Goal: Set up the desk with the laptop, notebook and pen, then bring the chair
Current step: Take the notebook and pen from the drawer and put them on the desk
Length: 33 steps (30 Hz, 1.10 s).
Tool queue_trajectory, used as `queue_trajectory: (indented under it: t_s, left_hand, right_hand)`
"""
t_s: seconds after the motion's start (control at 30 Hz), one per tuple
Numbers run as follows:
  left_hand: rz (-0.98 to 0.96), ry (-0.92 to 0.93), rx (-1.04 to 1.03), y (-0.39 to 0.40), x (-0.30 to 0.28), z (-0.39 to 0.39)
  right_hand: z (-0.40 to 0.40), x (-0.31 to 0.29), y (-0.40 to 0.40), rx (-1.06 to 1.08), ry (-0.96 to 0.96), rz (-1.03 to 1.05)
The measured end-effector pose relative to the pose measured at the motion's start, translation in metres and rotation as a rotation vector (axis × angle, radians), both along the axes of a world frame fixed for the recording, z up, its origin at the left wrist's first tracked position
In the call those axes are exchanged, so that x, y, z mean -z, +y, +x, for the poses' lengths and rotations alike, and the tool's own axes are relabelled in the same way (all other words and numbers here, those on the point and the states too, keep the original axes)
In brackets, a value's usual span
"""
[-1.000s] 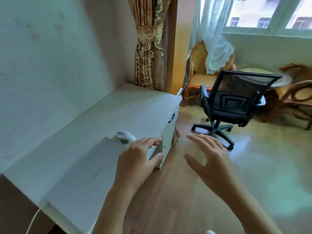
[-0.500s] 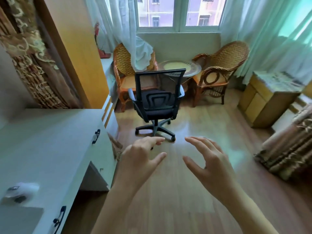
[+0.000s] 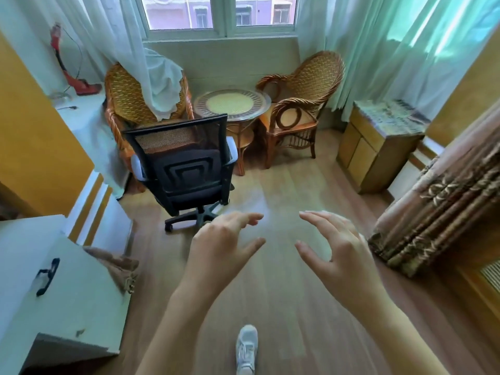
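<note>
A black mesh office chair (image 3: 186, 166) on castors stands on the wooden floor ahead, its back turned toward me. My left hand (image 3: 219, 244) and my right hand (image 3: 335, 247) are both raised in front of me with fingers spread and loosely bent, holding nothing, a short way in front of the chair's base. The white desk (image 3: 24, 247) with a black drawer handle fills the lower left corner; the laptop, notebook and pen are out of view.
Two wicker armchairs (image 3: 303, 109) and a round glass-topped table (image 3: 232, 104) stand under the window behind the office chair. A low wooden cabinet (image 3: 373, 147) is at right, patterned curtains (image 3: 438, 212) beside it. My shoe (image 3: 246, 347) is on the floor below.
The view has swung from the desk to the room and come nearer to the chair. My left hand left the desk edge; both hands now reach forward.
</note>
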State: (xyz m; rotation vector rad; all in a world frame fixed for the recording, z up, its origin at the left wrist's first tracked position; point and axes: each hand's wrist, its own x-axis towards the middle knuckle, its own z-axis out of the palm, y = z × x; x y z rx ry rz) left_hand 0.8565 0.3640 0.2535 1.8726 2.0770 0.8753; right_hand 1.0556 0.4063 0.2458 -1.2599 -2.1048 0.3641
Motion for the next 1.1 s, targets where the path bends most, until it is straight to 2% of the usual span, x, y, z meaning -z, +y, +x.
queue_trajectory:
  t_s: [0.4, 0.67, 1.1]
  left_hand:
    - [-0.038, 0.031, 0.197, 0.289, 0.011, 0.000]
    - [-0.038, 0.043, 0.325, 0.462, 0.015, 0.027]
    - [-0.076, 0.038, 0.301, 0.741, 0.032, 0.101]
  right_hand:
    - [0.015, 0.009, 0.250, 0.183, -0.005, -0.044]
    - [0.048, 0.008, 0.397, 0.307, 0.017, -0.097]
    - [0.118, 0.025, 0.685, 0.314, -0.034, -0.128]
